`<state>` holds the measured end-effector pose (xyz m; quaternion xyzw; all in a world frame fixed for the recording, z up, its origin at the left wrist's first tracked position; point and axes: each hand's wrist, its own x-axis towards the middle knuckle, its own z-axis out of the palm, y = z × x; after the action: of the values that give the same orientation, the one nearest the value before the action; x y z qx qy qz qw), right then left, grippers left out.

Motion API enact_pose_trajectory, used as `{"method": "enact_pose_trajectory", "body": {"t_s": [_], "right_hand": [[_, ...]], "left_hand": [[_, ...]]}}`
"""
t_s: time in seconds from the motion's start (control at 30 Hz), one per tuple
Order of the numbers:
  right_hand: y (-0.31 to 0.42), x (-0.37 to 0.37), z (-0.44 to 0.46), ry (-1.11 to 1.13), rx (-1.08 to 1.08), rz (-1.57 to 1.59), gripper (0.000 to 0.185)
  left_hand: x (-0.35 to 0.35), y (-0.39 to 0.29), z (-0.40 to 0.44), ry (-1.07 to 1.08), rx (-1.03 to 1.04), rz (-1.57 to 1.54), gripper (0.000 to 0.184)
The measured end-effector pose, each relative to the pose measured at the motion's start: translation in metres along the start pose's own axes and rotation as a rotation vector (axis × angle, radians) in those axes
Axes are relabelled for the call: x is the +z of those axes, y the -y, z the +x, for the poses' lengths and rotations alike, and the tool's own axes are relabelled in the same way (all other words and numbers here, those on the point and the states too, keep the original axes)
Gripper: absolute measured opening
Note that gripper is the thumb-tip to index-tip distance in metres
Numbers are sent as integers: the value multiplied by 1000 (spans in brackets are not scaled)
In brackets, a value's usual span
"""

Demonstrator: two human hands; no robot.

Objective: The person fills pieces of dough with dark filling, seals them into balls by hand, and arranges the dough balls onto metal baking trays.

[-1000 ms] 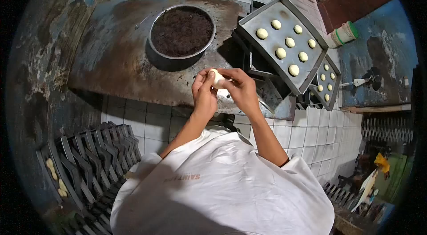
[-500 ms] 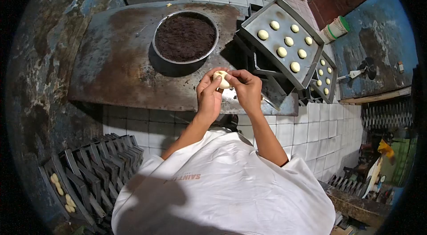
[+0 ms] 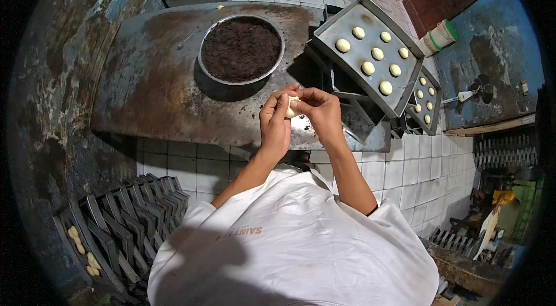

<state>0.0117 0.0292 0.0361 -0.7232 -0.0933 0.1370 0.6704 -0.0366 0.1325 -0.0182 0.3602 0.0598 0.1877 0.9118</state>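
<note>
Between my two hands, over the near edge of the worn table, is a pale piece of dough (image 3: 291, 108). My left hand (image 3: 274, 120) cups it from the left, thumb up against it. From the right, my right hand (image 3: 323, 113) pinches it with thumb and fingers, and these cover much of the dough. Just beyond my hands stands a round metal bowl (image 3: 201, 62) of dark brown crumbly filling (image 3: 241, 50). To the right, a metal baking tray (image 3: 353, 13) bears several round dough balls (image 3: 377, 54), set apart from one another.
A second tray (image 3: 431, 80) with dough balls sits lower on the right. Stacked metal trays (image 3: 124, 222) stand at lower left, one holding dough pieces (image 3: 76, 239). A bucket (image 3: 443, 33) is by the right wall. Dark crumbs lie on the table (image 3: 145, 86) near my hands.
My fingers have closed further over the dough, so less of it shows. My left thumb has moved up. The bowl and trays stay in place.
</note>
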Motion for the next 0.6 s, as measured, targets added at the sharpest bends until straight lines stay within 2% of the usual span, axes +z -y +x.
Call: {"method": "enact_pose_trajectory", "body": {"t_s": [0.03, 0.1, 0.17, 0.23, 0.3, 0.37, 0.43, 0.5, 0.57, 0.6], "right_hand": [[2, -5, 2, -11, 62, -22, 15], [-8, -11, 4, -48, 6, -19, 19], [-9, -18, 5, -139, -140, -193, 23], [-12, -32, 8, -124, -184, -221, 26], [-11, -49, 10, -36, -234, -244, 29], [-20, -72, 21, -56, -226, -286, 26], [-29, -94, 35, -96, -343, -246, 22], [-30, -115, 43, -110, -271, -236, 16], [-28, -137, 57, -165, -114, -279, 20], [-36, -147, 66, -150, -108, -151, 32]], "left_hand": [[6, 6, 2, -1, -2, 2, 22], [18, 19, 8, -132, 2, 5, 21], [24, 32, 17, -190, -49, 7, 21], [35, 39, 27, -247, -97, 12, 20], [45, 46, 38, -342, -231, 25, 20], [48, 66, 47, -290, -291, 27, 22], [64, 83, 53, -258, -283, 77, 23], [77, 98, 55, -253, -267, 144, 26], [99, 109, 61, -183, -129, 337, 29], [106, 112, 64, -116, -105, 348, 34]]}}
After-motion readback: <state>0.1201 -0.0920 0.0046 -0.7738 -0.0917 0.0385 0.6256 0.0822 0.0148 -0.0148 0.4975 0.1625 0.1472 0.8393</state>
